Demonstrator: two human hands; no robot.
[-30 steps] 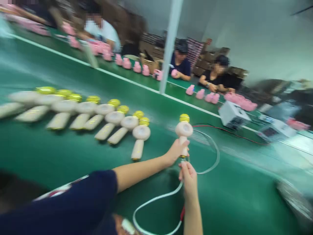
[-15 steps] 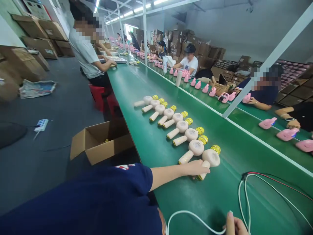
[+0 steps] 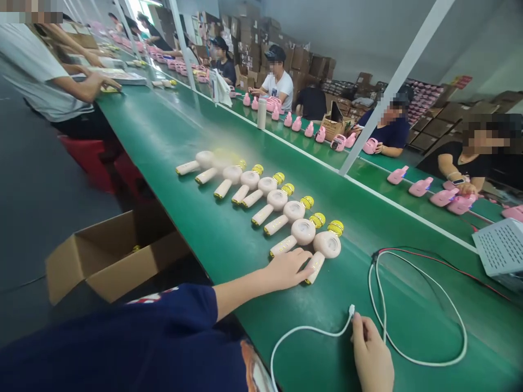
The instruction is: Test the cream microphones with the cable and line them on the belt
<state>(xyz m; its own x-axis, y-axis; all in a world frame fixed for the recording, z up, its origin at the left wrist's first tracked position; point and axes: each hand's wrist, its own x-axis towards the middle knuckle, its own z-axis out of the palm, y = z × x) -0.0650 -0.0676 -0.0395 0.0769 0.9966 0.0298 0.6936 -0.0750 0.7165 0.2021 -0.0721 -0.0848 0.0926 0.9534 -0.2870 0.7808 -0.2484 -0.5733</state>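
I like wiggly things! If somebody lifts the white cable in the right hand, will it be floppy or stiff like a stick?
The white cable will probably be bendy, because it curves loosely over the green table. It may be a little springy, since its bend is wide and round. The small plug at its end looks like a solid block, so that bit likely won't bend.

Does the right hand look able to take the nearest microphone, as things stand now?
Probably yes, but not freely: the right hand is close to the nearest microphone, yet its grip holds a white plug, and the left hand lies at the handle.
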